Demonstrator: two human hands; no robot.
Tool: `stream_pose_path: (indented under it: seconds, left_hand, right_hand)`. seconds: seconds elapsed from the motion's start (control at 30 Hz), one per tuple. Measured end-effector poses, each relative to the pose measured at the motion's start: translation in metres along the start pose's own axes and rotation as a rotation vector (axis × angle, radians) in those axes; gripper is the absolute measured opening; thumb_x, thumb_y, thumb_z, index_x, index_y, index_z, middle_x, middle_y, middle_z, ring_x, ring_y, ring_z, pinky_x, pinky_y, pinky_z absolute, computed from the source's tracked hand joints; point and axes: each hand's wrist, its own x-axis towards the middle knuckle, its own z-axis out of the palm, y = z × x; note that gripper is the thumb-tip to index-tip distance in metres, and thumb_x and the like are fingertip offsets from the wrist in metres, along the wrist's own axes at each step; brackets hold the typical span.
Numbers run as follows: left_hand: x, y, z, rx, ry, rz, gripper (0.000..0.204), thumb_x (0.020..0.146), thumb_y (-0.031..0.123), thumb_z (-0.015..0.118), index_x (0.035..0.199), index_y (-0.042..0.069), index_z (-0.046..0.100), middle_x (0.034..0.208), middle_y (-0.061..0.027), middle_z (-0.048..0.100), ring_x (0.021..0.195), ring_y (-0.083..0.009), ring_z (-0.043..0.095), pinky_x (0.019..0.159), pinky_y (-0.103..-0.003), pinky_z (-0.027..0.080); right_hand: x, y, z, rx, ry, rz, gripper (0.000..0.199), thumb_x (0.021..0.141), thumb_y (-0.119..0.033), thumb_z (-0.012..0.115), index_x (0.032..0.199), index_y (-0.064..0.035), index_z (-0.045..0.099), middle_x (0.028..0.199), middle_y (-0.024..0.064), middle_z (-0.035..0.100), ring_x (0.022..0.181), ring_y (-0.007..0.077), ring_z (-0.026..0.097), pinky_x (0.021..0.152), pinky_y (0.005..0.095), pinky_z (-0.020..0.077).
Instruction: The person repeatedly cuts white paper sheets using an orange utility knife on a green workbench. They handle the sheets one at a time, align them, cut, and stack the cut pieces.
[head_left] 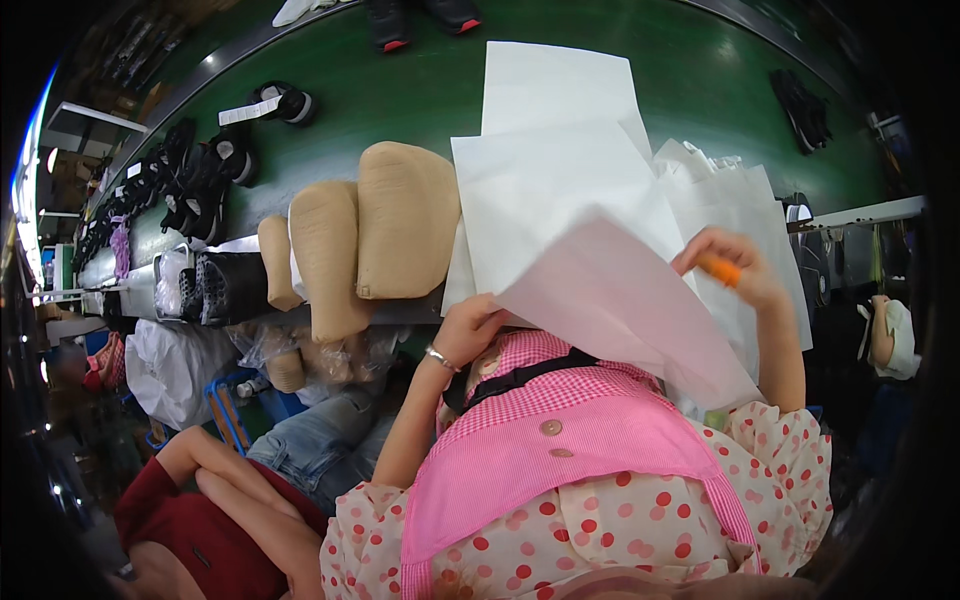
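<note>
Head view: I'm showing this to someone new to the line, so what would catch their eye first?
Probably the white tissue sheet lifted at the centre, its lower left corner gripped by the left hand, while the right hand holds a small orange object. Next, the three tan padded forms stand at the near edge of the green conveyor belt, with dark shoes lined along its left.

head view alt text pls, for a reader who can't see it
A person in a pink apron lifts a white paper sheet with the left hand; the right hand grips an orange tool. Beyond lie tan shoe forms on a green conveyor.
</note>
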Motion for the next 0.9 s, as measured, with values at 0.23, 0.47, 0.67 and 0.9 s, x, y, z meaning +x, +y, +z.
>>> stream_pose_path:
  seconds: [0.23,0.47,0.67,0.9]
  left_hand:
    - [-0.016,-0.029,0.003,-0.222,0.169,-0.137,0.024,0.093,0.021,0.064,0.093,-0.002,0.07,0.065,-0.0086,0.065,0.062,-0.0063,0.054,0.057,-0.027,0.045]
    - [-0.016,-0.077,0.009,-0.266,0.317,-0.254,0.039,0.094,0.03,0.064,0.081,-0.007,0.066,0.065,0.0011,0.058,0.063,-0.0039,0.045,0.055,-0.026,0.04]
    - [-0.009,-0.054,0.0,-0.324,0.356,-0.353,0.037,0.095,0.03,0.063,0.092,-0.006,0.069,0.083,0.004,0.064,0.074,-0.0035,0.052,0.066,-0.022,0.044]
    - [-0.002,-0.051,0.0,-0.316,0.418,-0.277,0.041,0.093,0.033,0.064,0.091,-0.008,0.066,0.074,0.0001,0.064,0.073,-0.0038,0.049,0.064,-0.025,0.045]
  right_hand:
    - [-0.051,0.059,-0.046,0.084,0.596,0.049,0.026,0.101,-0.024,0.049,0.111,-0.0038,0.062,0.106,0.0109,0.067,0.1,0.0194,0.065,0.091,0.0316,0.0483]
    - [-0.057,0.166,-0.018,0.649,0.833,0.016,0.043,0.1,-0.038,0.047,0.125,-0.0048,0.058,0.112,0.0097,0.067,0.106,0.0186,0.061,0.097,0.0344,0.0442]
    - [-0.055,0.146,-0.009,0.594,0.523,0.048,0.047,0.098,-0.041,0.052,0.118,0.0007,0.06,0.109,0.0075,0.066,0.105,0.0156,0.06,0.098,0.0324,0.0428]
    - [-0.066,0.158,-0.002,0.029,0.729,0.265,0.011,0.093,-0.015,0.061,0.096,-0.0054,0.067,0.087,-0.0057,0.061,0.082,0.0042,0.052,0.077,0.0203,0.0396]
